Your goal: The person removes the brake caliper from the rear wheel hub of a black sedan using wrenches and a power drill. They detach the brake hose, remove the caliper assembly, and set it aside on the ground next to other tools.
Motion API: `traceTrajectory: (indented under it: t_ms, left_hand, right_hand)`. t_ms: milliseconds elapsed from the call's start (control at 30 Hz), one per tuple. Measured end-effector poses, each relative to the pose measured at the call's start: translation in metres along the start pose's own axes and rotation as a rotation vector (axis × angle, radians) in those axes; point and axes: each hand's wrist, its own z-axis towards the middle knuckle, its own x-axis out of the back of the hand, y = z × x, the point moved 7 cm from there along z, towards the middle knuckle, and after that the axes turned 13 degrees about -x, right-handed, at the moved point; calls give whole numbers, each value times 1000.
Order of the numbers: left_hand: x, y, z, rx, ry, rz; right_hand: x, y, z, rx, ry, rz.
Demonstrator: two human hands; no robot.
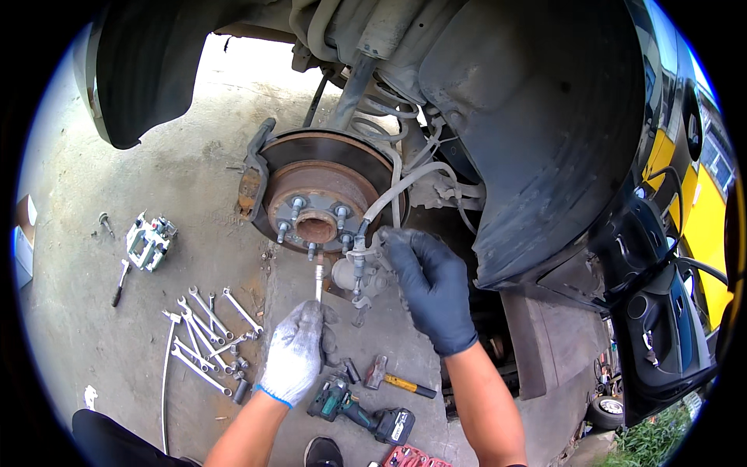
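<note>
In a white knit glove, my left hand (294, 350) is closed round a slim silver rod-like tool (319, 282). Its reddish tip points up toward the wheel studs; its exact kind is unclear. My right hand (430, 288), black-gloved, has its thumb and fingers bent together at the upper side of a grey brake caliper (359, 274). A grey brake hose (411, 182) runs down to the caliper, which sits off the disc. Just beyond the hands is a rusty brake disc (334, 145) with bare wheel studs (298, 204) and a rusted hub (316, 226).
A caliper bracket (255, 175) stays on the disc's left side. Combination wrenches (206, 319), a ratchet (120, 283), a hammer (397, 380) and a green-black cordless impact wrench (358, 411) lie on the concrete. A red socket case (415, 458) is near my foot. The wheel-arch liner (545, 132) overhangs at right.
</note>
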Motion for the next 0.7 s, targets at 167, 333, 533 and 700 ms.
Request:
traceTrajectory:
  t_ms: [167,333,533,700]
  left_hand:
    - [6,-7,2,-285,-76,414]
    - [-1,18,16,-383,-91,511]
    - [-14,23,16,-545,-235,809]
    - [-17,27,19,-368,-143,654]
  right_hand:
    - [-46,9,46,-299,-232,-120]
    - [-71,73,47,-447,-329,377]
    - [-83,84,56,-527,-435,597]
    - [-87,87,56,-493,-508,666]
